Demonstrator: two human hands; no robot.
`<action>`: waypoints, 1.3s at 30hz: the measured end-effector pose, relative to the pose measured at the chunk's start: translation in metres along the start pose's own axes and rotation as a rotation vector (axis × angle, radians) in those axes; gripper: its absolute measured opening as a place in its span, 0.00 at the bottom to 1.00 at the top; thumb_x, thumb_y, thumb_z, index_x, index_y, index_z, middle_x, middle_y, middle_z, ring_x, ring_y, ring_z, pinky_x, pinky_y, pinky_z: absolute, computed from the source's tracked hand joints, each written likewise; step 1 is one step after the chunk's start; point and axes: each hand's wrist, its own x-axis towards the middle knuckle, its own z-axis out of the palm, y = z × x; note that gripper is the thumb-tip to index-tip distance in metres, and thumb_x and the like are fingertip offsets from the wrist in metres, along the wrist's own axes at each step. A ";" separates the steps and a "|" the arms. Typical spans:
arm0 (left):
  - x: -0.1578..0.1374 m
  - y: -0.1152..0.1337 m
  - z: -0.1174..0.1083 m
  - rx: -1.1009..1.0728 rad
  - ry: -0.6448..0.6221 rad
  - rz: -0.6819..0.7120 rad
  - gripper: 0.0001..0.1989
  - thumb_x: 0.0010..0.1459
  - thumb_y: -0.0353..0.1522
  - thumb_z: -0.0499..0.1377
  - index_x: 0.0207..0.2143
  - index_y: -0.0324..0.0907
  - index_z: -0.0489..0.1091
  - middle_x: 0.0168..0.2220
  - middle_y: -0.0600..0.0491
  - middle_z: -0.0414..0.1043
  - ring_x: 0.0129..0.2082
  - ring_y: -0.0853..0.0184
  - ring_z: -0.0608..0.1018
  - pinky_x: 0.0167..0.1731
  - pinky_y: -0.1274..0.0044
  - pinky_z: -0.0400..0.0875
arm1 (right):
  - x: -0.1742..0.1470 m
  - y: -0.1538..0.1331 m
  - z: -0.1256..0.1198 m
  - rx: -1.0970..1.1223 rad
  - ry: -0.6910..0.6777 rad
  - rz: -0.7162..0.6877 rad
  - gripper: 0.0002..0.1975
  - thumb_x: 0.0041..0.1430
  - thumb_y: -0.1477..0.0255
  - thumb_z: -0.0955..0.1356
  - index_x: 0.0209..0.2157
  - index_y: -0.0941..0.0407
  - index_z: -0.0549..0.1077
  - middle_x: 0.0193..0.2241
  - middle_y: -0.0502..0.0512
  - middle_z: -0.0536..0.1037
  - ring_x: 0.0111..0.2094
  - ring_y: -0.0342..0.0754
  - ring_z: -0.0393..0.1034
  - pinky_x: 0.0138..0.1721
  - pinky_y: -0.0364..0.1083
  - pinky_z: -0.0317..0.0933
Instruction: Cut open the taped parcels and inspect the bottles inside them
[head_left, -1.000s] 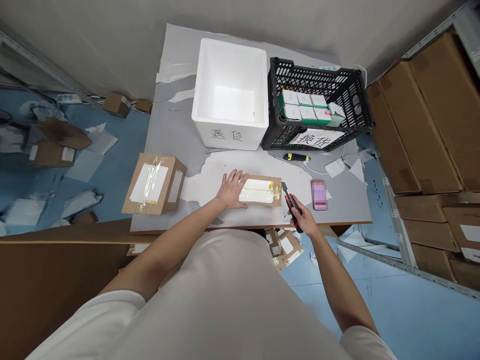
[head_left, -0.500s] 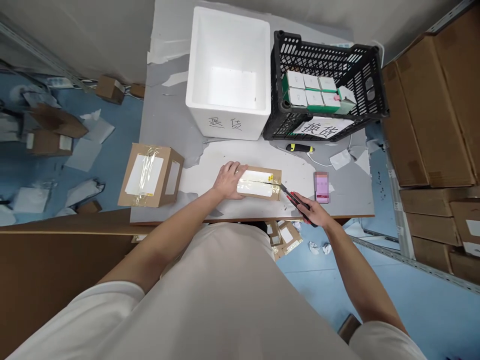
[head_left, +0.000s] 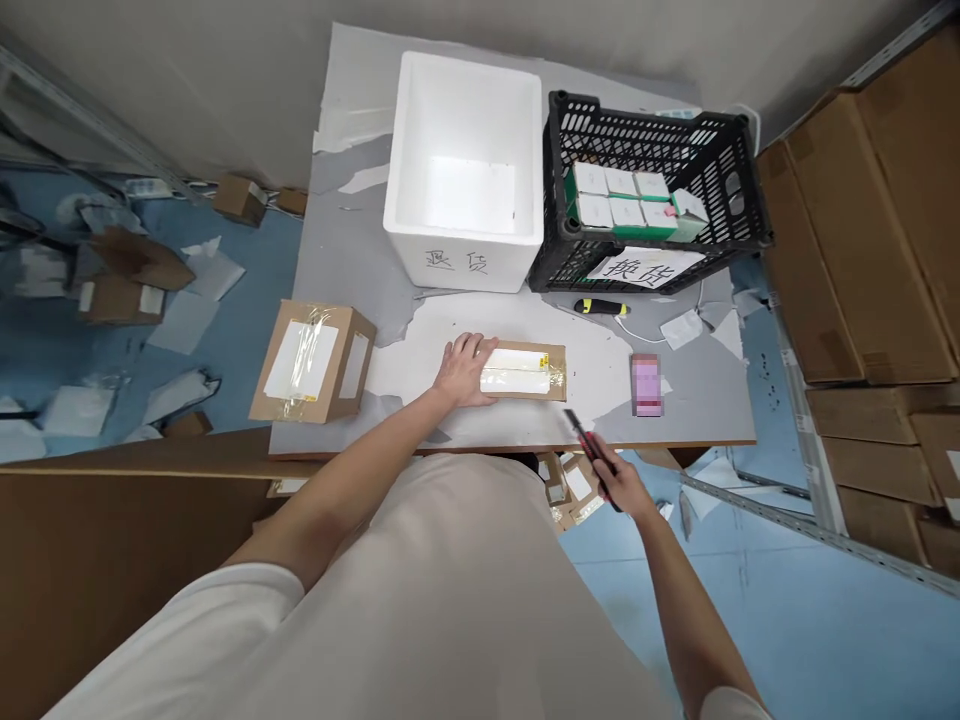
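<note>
A small cardboard box [head_left: 559,388] lies on the white sheet near the table's front edge, a white label and clear tape on its top. My left hand [head_left: 463,372] grips its left end, fingers over the far side and covering that end. In my right hand [head_left: 622,484] is a red and black utility knife [head_left: 583,432], closed around the handle. Its blade points up and left, apart from the box, just off the near right corner. A slit line runs along the label.
A taped carton [head_left: 346,365] sits on the left. Behind stand a white foam bin [head_left: 465,262] and a black crate [head_left: 555,255] holding several white-green boxes [head_left: 630,212]. A yellow-black tool [head_left: 602,307] and a phone [head_left: 646,385] lie right. Large cartons [head_left: 870,250] line the right side.
My right hand has drawn the knife off the box's right end, toward my body. My left hand keeps its hold on the box. The whole view has shifted slightly.
</note>
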 end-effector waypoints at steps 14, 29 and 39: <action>-0.096 0.022 0.011 -0.272 -0.007 -0.362 0.42 0.58 0.48 0.52 0.66 0.37 0.38 0.48 0.41 0.63 0.44 0.56 0.71 0.42 0.66 0.69 | 0.076 -0.125 0.112 0.509 -0.082 -0.129 0.23 0.55 0.50 0.64 0.43 0.54 0.64 0.24 0.47 0.73 0.22 0.42 0.67 0.24 0.43 0.66; 0.041 -0.086 -0.043 -0.244 -0.004 -0.356 0.33 0.56 0.49 0.52 0.56 0.35 0.63 0.55 0.41 0.66 0.54 0.53 0.68 0.53 0.67 0.62 | 0.019 -0.106 0.131 0.676 -0.002 0.137 0.23 0.53 0.50 0.64 0.42 0.51 0.59 0.51 0.59 0.71 0.28 0.44 0.73 0.25 0.45 0.68; -0.073 -0.053 -0.004 -0.437 0.181 -0.598 0.27 0.59 0.49 0.48 0.48 0.38 0.69 0.38 0.47 0.76 0.37 0.61 0.77 0.39 0.73 0.69 | 0.081 -0.129 0.101 0.596 0.117 -0.066 0.23 0.52 0.52 0.66 0.42 0.53 0.62 0.37 0.53 0.76 0.25 0.42 0.69 0.24 0.43 0.64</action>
